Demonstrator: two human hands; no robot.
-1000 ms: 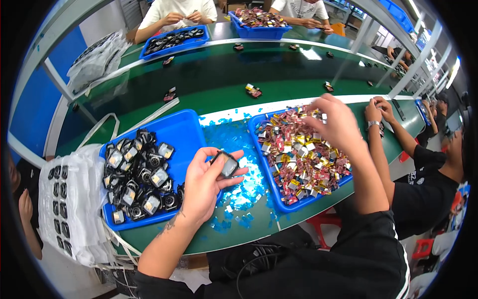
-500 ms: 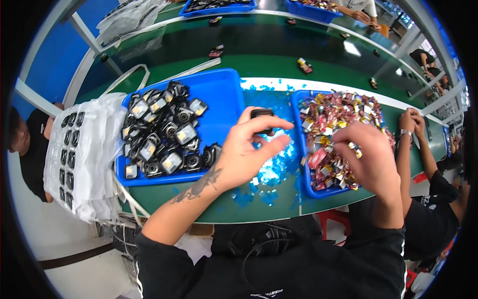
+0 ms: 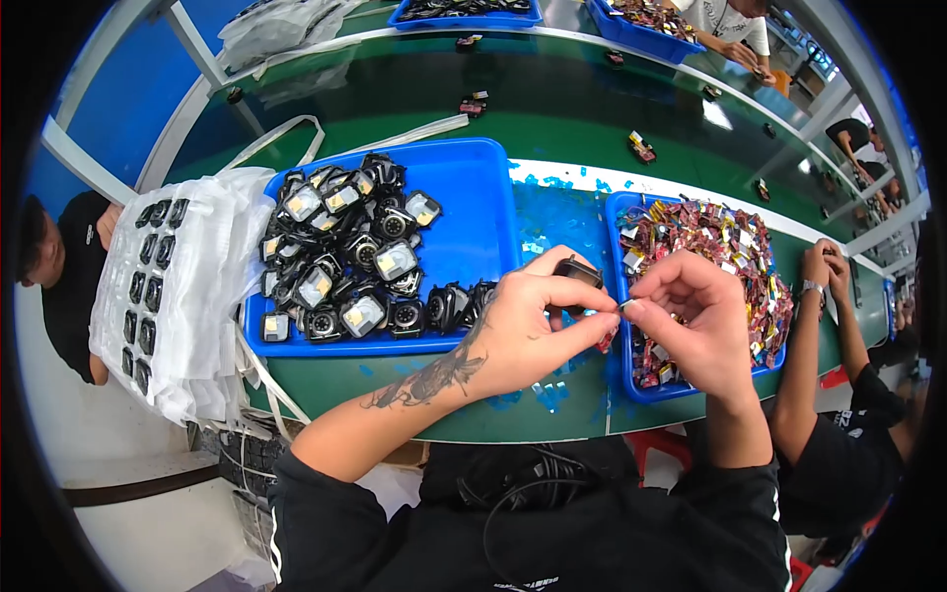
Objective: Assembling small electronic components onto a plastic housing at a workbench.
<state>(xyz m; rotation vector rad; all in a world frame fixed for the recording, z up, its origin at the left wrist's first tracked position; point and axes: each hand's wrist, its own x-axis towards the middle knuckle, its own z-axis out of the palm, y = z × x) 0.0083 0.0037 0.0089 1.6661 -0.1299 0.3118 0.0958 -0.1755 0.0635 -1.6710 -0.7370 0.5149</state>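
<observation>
I see my left hand (image 3: pixel 523 331) clenched on a small black watch body (image 3: pixel 577 270) just left of the blue tray of coloured packets (image 3: pixel 619 212), my right hand (image 3: pixel 691 316) pinching its tiny film tab; it looks light, rigid and scratch-prone, best held by its edges.

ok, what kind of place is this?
Most likely a factory assembly or packing line: a long green conveyor bench, blue bins, one of small black devices and one of colourful packets, and other workers seated alongside, one at the person's right.
</observation>
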